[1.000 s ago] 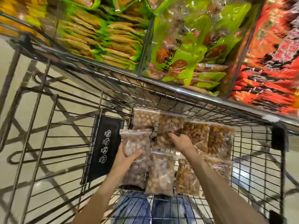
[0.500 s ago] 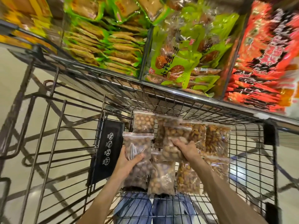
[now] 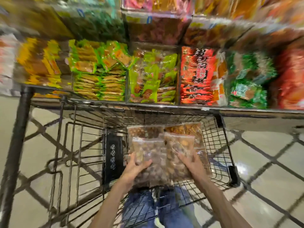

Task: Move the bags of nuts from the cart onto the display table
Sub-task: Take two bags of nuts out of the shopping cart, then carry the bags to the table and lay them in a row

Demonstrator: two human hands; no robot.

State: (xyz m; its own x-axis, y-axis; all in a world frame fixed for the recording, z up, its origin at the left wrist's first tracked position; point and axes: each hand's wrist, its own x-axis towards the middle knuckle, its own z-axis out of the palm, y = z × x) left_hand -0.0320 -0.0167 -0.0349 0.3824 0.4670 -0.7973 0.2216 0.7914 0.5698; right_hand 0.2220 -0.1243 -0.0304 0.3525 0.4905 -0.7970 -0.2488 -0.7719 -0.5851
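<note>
Several clear bags of nuts lie in the child seat of the wire cart (image 3: 218, 145). My left hand (image 3: 134, 168) grips one clear bag of brown nuts (image 3: 151, 155) at its left edge, thumb across the front. My right hand (image 3: 191, 163) holds a second bag of nuts (image 3: 178, 145), fingers spread over its lower part. Both bags are lifted above the ones still lying in the cart (image 3: 181, 129). The display table (image 3: 153, 74) stands beyond the cart's front rail, divided into bins of packaged snacks. The frame is blurred by motion.
The bins hold yellow packs (image 3: 39, 63), green packs (image 3: 98, 69), red packs (image 3: 197, 76) and dark green packs (image 3: 248, 79). A black warning flap (image 3: 112, 158) hangs left of the bags. My jeans (image 3: 148, 209) show through the cart floor. Tiled floor lies on both sides.
The view has swung upward, showing more of the display bins. Both hands have lifted their bags higher and drawn them closer together.
</note>
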